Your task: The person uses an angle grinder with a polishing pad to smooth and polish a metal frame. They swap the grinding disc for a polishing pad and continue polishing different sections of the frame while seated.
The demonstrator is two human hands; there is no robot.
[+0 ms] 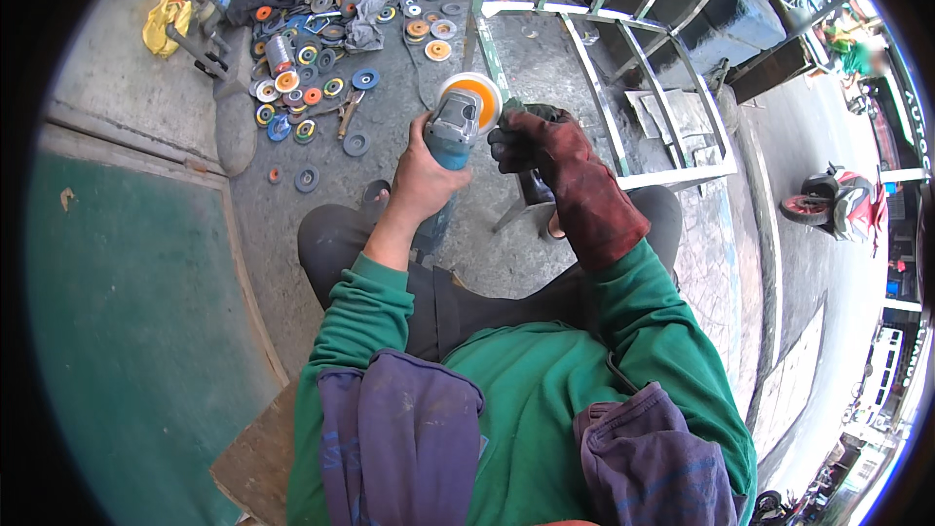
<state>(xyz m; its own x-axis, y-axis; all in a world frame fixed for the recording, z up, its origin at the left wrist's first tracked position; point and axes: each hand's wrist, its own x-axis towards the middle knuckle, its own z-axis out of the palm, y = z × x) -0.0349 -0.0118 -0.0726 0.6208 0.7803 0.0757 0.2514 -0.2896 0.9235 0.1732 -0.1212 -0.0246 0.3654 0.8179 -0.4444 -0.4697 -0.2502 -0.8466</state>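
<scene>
My bare left hand (426, 178) is wrapped round the body of an angle grinder (454, 127) with a teal housing and a grey head. A disc (485, 90), orange inside a pale rim, is fitted on the grinder's head and faces away from me. Just right of the disc's edge is my right hand (543, 141), in a dark red work glove with blackened fingers. Those fingers are curled; what they hold, if anything, is hidden. Behind the glove, a green metal bar (491, 58) of a frame runs down toward the disc.
A welded metal frame (674, 178) of pale bars stands ahead on the right. Many used discs (356, 143) are strewn over the floor at the far left. A green panel (136, 302) closes off the left side. A red motorcycle (849, 205) stands on the road at the right.
</scene>
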